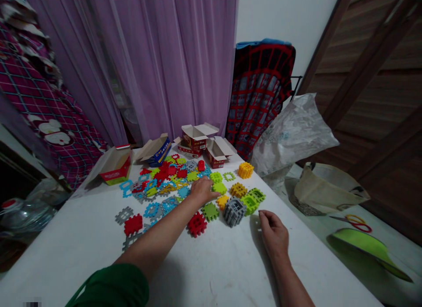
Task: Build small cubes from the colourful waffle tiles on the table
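Observation:
My left hand point(201, 191) reaches over the right side of a spread of interlocking plastic tiles, beside a lime green tile point(218, 188). Its thumb stands apart from the fingers, whose tips are partly hidden behind the hand; no held piece shows. My right hand point(274, 234) rests on the white table point(227, 267) with its fingers curled in and nothing visible in them. Between the hands stand a stack of grey tiles point(234, 211) and lime green stacked tiles point(251, 203). A yellow stack point(238, 190) lies behind them. A red tile point(197, 224) and a green tile point(210, 211) lie nearer me.
Open cardboard boxes line the back: a red one point(121, 166), a blue one point(160, 152), and red-brown ones point(216, 159). Another yellow stack point(245, 170) sits near the right edge. Beyond that edge are a beige bag point(325, 188), scissors point(358, 223) and a green visor point(365, 250).

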Demonstrator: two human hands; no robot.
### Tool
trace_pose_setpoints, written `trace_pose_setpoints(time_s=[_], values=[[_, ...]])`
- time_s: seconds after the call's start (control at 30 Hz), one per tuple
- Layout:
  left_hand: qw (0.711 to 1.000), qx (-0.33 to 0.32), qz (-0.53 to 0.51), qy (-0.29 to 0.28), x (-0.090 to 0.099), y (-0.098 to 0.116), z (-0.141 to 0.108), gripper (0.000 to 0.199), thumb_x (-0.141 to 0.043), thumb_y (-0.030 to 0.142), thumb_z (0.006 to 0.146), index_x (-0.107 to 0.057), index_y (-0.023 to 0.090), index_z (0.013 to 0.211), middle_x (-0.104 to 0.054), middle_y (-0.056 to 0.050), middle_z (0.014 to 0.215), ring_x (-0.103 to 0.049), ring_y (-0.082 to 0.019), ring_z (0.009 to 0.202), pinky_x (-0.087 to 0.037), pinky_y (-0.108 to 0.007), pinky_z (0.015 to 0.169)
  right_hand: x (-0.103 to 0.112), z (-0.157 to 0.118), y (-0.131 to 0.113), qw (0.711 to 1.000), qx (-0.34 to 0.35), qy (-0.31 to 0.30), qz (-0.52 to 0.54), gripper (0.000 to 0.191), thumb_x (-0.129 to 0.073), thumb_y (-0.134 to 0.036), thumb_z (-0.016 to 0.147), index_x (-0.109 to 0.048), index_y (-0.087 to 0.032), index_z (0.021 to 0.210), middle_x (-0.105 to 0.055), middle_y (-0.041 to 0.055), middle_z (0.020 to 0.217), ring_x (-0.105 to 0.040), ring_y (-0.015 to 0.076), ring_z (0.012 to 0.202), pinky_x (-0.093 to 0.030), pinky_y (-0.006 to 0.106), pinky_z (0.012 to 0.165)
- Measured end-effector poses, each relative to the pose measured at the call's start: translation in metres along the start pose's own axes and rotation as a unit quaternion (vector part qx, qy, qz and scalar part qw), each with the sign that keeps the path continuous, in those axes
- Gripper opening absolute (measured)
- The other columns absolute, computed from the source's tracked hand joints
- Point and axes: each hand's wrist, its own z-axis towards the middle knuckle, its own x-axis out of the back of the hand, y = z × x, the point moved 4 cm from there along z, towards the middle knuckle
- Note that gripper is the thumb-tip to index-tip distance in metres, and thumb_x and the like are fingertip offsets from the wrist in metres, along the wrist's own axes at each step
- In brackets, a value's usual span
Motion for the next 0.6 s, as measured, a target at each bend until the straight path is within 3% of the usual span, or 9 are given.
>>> trace_pose_setpoints(time_s=[0.17, 0.3, 0.37, 0.47, 0.6], values=[[1.0, -0.011, -0.001, -0.001, -0.002, -0.003, 0.0, 0.054, -0.066, 0.063, 0.078, -0.072, 0.021, 0.111, -0.066, -0.011, 0.114, -0.061, -0.03, 0.111, -0.048, -0.038, 0.093, 0.0, 0.0, -0.002, 1.0, 0.004, -0.002, -0.003, 0.043, -0.062, -0.059, 0.065, -0.071, -0.018, 0.078, -0.071, 0.005, 0.07, -0.061, 0.0198, 0.063, -0.049, 0.031, 0.063], [0.999, -0.001, -0.023, 0.027, 0.002, -0.024, -0.015, 0.04, -0.067, 0.05, 0.081, -0.072, 0.023, 0.111, -0.067, -0.008, 0.114, -0.062, -0.026, 0.109, -0.048, -0.034, 0.092, 0.001, 0.001, -0.001, 1.0, 0.008, 0.004, -0.012, 0.044, -0.062, -0.059, 0.064, -0.072, -0.018, 0.077, -0.072, 0.0059, 0.073, -0.063, 0.0212, 0.066, -0.05, 0.032, 0.065], [0.998, 0.01, -0.034, 0.048, 0.007, -0.047, -0.032, 0.029, -0.062, 0.041, 0.086, -0.072, 0.024, 0.108, -0.068, -0.006, 0.113, -0.062, -0.023, 0.108, -0.047, -0.031, 0.092, 0.002, 0.001, 0.001, 1.0, 0.008, 0.004, -0.017, 0.045, -0.062, -0.059, 0.064, -0.072, -0.018, 0.078, -0.072, 0.0062, 0.072, -0.063, 0.0217, 0.066, -0.05, 0.032, 0.064], [0.995, 0.036, -0.039, 0.082, 0.016, -0.098, -0.066, 0.022, -0.055, 0.028, 0.09, -0.073, 0.024, 0.101, -0.07, -0.005, 0.109, -0.063, -0.021, 0.105, -0.046, -0.03, 0.092, 0.003, 0.002, 0.004, 0.999, 0.002, 0.001, -0.036, 0.045, -0.063, -0.059, 0.061, -0.073, -0.019, 0.079, -0.072, 0.0061, 0.072, -0.063, 0.0225, 0.066, -0.049, 0.033, 0.064], [0.984, 0.155, -0.001, 0.088, 0.03, -0.18, -0.109, 0.025, -0.052, 0.029, 0.09, -0.072, 0.026, 0.104, -0.07, -0.004, 0.111, -0.064, -0.021, 0.104, -0.047, -0.028, 0.086, 0.004, 0.004, 0.005, 0.997, -0.019, -0.006, -0.072, 0.048, -0.061, -0.061, 0.057, -0.073, -0.02, 0.079, -0.073, 0.0057, 0.075, -0.064, 0.0256, 0.072, -0.049, 0.036, 0.07]])
